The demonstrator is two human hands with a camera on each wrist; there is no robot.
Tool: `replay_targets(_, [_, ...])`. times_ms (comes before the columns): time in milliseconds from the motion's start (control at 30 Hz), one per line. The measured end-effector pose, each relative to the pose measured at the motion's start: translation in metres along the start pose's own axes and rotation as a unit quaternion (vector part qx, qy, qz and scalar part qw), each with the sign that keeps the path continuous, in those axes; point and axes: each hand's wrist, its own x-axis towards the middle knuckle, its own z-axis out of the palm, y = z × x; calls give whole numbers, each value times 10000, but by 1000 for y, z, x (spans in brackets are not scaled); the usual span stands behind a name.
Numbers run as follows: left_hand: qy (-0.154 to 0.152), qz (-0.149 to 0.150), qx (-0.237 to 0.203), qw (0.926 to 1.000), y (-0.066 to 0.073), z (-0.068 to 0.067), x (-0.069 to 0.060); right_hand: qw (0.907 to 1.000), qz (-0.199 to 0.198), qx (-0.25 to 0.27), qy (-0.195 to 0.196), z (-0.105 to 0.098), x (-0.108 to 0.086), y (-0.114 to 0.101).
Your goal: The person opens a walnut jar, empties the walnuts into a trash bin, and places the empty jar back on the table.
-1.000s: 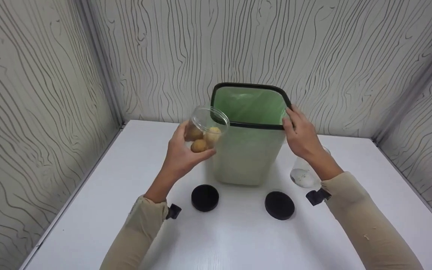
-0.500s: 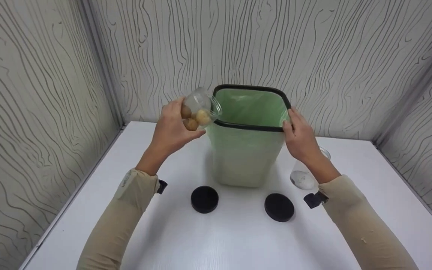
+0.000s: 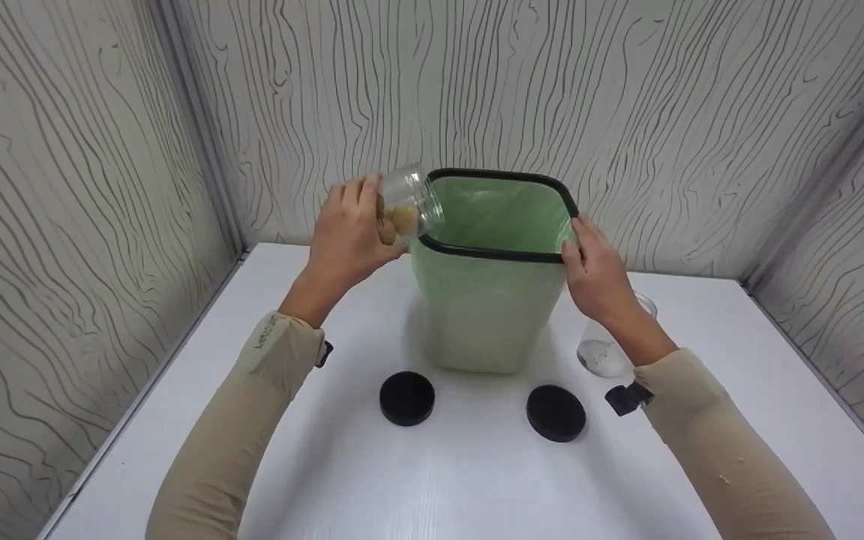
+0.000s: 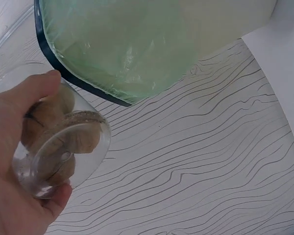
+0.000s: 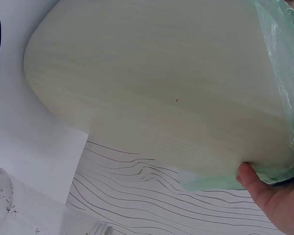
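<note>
My left hand (image 3: 346, 232) grips a clear plastic jar (image 3: 406, 182), tilted nearly onto its side. Its mouth faces the left rim of a bin (image 3: 481, 319) with a dark rim and a green liner bag (image 3: 503, 214). Several rounded brown and yellowish pieces (image 3: 403, 219) lie inside the jar; their kind is unclear. In the left wrist view the jar's base (image 4: 63, 156) faces the camera, with fingers and thumb around the wall. My right hand (image 3: 601, 277) holds the bin's right rim, thumb (image 5: 255, 183) against the outer wall. The bin's floor is hidden.
Two round black lids (image 3: 407, 398) (image 3: 556, 413) lie on the white table (image 3: 432, 487) in front of the bin. Behind my right wrist stands a second clear jar (image 3: 603, 358), with dark specks in it. Patterned panels (image 3: 372, 90) enclose the back and sides.
My left hand has lifted the jar up and tipped it further toward the bin, its mouth turning from upward to rightward. The pieces have shifted inside. My right hand stays on the rim.
</note>
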Motion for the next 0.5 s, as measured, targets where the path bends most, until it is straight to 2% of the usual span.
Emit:
replay_targets(233, [9,478,780,9958,1,-1,10,10000,-18,-26,10,1,-1,1])
replay_targets(500, [10,734,1073,9915,2,-3,17,9999,-136,15,78,1,0,0])
